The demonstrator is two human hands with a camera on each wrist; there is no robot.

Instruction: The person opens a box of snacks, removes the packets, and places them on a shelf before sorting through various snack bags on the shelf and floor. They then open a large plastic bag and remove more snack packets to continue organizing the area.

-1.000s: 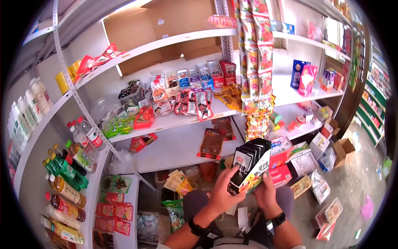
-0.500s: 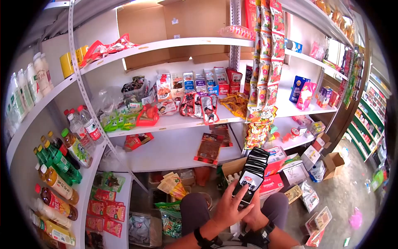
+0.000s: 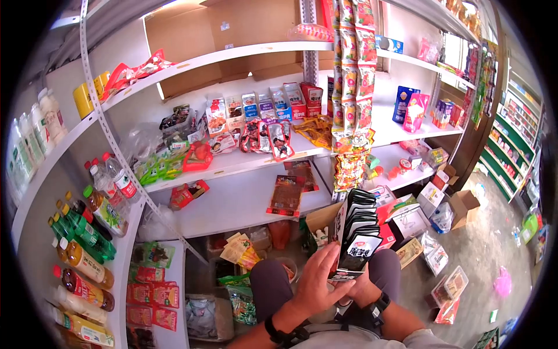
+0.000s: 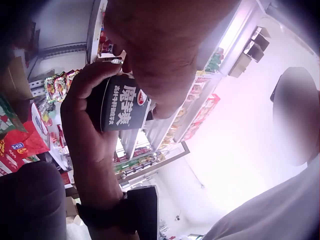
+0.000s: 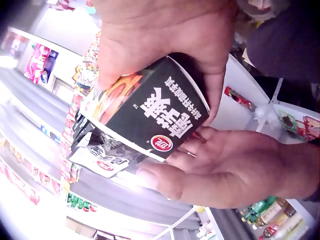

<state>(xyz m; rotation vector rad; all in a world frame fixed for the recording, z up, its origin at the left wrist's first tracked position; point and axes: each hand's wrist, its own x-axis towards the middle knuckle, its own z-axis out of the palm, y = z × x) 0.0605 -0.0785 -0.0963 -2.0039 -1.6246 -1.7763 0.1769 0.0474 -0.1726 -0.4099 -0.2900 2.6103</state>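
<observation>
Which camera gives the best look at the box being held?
The right wrist view: the box looks largest, its printed side and some packets visible. The head view shows it smaller, packets standing out; the left wrist view, mainly one printed panel.

From above, the head view looks forward and down, while both wrist views sit closer and tilted, left facing upward, right toward the shelves (image 3: 238, 200), all sharing the black box (image 5: 162, 112).
</observation>
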